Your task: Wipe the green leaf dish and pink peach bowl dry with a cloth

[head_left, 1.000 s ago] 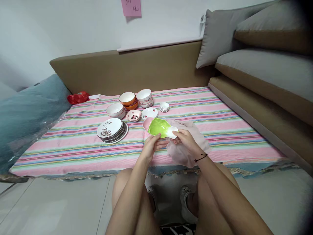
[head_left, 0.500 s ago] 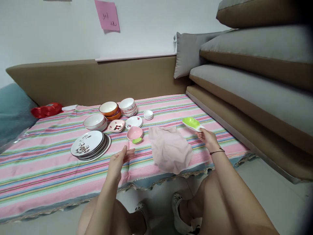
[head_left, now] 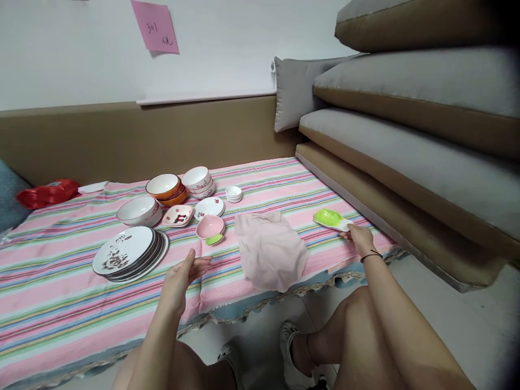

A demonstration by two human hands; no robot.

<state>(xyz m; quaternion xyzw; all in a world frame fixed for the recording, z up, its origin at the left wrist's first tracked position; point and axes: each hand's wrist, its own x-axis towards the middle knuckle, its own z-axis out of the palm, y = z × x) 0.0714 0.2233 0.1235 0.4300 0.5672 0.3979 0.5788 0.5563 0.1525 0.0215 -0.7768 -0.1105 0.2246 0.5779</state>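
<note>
My right hand (head_left: 359,238) grips the white end of a green-and-white cabbage-shaped dish (head_left: 329,218), low over the striped cloth at the right. Nothing is in my left hand (head_left: 182,276), whose thumb and fingers are apart above the cloth's front part. Close beyond its fingers is a pink bowl (head_left: 209,226) with a small green leaf-shaped piece (head_left: 214,239) at its front edge. Between my hands lies a crumpled pale pink towel (head_left: 270,252). To the left of my left hand stands a stack of plates (head_left: 125,250) with a brown pattern on top.
Behind are white bowls (head_left: 196,179), orange bowls (head_left: 163,186), a large white bowl (head_left: 138,211), a square dish (head_left: 177,215), flowered plates (head_left: 209,207) and small white dishes (head_left: 233,193). Stacked cushions (head_left: 385,135) border the right side. A red plastic package (head_left: 49,193) lies far left.
My right hand has moved the green-and-white dish right and lower towards the cloth. The view has turned slightly right, so the other things sit further left. My left hand stays empty.
</note>
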